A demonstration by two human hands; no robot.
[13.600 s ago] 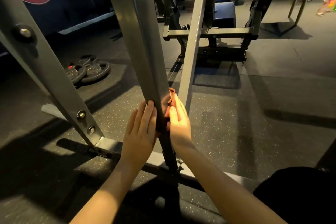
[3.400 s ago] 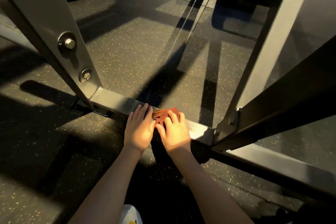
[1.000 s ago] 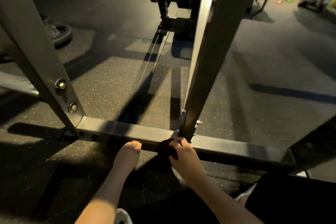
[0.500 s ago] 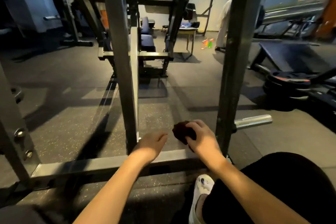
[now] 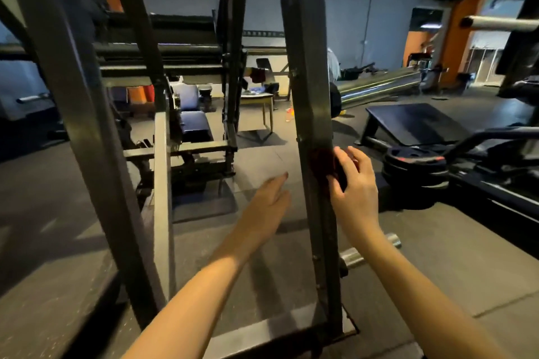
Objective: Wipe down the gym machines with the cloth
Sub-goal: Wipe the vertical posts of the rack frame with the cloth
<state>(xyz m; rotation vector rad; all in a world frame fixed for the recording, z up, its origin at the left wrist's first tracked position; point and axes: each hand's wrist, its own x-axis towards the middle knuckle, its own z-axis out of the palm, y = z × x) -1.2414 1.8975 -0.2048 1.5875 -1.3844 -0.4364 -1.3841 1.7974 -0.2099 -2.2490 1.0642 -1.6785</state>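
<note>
Two hands — the right hand presses one dark red cloth on the post mid-frame; the left hand is flat, empty.

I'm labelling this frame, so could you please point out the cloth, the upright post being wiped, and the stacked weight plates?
cloth [image 5: 320, 161], head view, dark red bunched middle.
upright post [image 5: 306, 67], head view, front face above the cloth.
stacked weight plates [image 5: 414, 166], head view, rim of the stack.

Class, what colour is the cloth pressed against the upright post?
Dark red, in the head view: the cloth sits under the right hand.
</note>
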